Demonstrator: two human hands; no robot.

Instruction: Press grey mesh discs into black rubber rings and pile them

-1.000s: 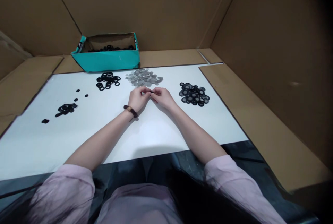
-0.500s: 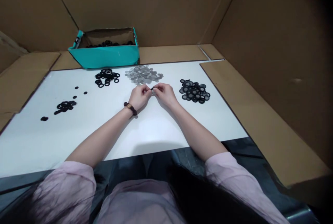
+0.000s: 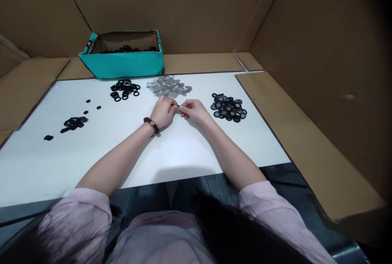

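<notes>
Fingertips of my left hand (image 3: pixel 164 111) and my right hand (image 3: pixel 193 110) meet over the white board, pinching one small black ring (image 3: pixel 179 108) between them. Fingers cover most of it, and whether a grey disc sits inside is not clear. Just beyond my hands lies a heap of grey mesh-like discs (image 3: pixel 168 87). Left of that heap are loose black rings (image 3: pixel 125 88). To the right of my right hand is a pile of black rings with grey centres (image 3: pixel 229 108).
A teal box (image 3: pixel 122 63) holding more black rings stands at the back left. Another cluster of black rings (image 3: pixel 74 124) and a few small black pieces (image 3: pixel 48 137) lie on the left of the white board (image 3: pixel 128 155). Cardboard walls (image 3: pixel 196 10) enclose the back and sides.
My fingers have shifted slightly around the small ring; both hands keep pinching it in nearly the same place. The view has moved a little. The piles look unchanged.
</notes>
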